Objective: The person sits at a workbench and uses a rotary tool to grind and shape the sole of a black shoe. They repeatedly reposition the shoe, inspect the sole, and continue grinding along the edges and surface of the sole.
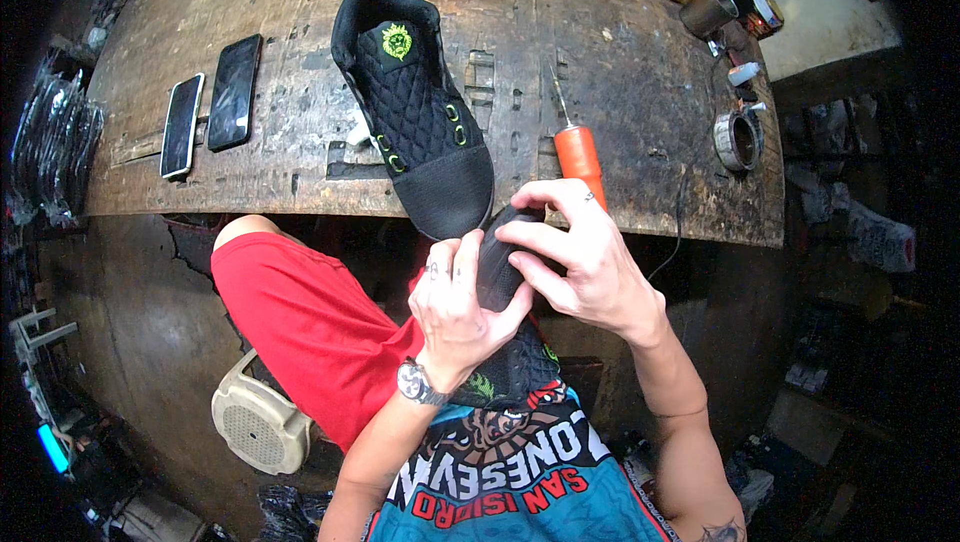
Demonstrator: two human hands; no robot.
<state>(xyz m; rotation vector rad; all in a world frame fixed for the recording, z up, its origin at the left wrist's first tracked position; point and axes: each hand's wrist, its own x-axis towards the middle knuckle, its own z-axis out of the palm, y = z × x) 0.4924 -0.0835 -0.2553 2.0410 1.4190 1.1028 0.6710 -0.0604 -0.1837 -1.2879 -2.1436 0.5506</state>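
Observation:
A black shoe (497, 275) is held in front of my lap, its toe toward the table and its green-marked upper toward my body. My left hand (452, 304) is closed on the near-left side of the toe, with the thumb across it. From the right, my right hand (580, 262) grips the same toe with curled fingers and thumb. Both hands partly hide the shoe. Just beyond them, a second black shoe (425, 107) with a quilted upper, green eyelets and a green emblem lies on the wooden table, its toe overhanging the near edge.
An awl with an orange handle (580, 156) lies right of the second shoe on the worn table (290, 72). Two phones (182, 126) rest at left. A tape roll (737, 140) and a metal cup (709, 11) stand at right. A beige stool (258, 420) is below left.

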